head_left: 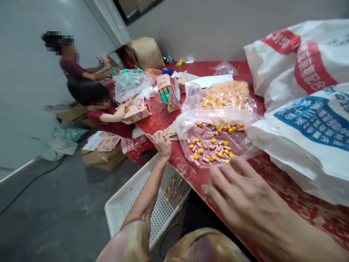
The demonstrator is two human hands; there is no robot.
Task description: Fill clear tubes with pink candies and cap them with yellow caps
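My left hand is at the table's edge with its fingers curled, against the end of a crumpled beige cloth-like piece. What is between those fingers, if anything, is too small to make out. Closer to me, my right hand hovers palm down at the near edge of a clear plastic bag. Its fingers are bent and apart, the tips partly hidden, and I see nothing held. Inside the bag lie many small pink printed pieces and yellow caps.
A second clear bag of yellow caps lies behind on the red table. Large white sacks stand at right. Below left is a white perforated crate with capped pieces. Two people handle printed boxes at far left.
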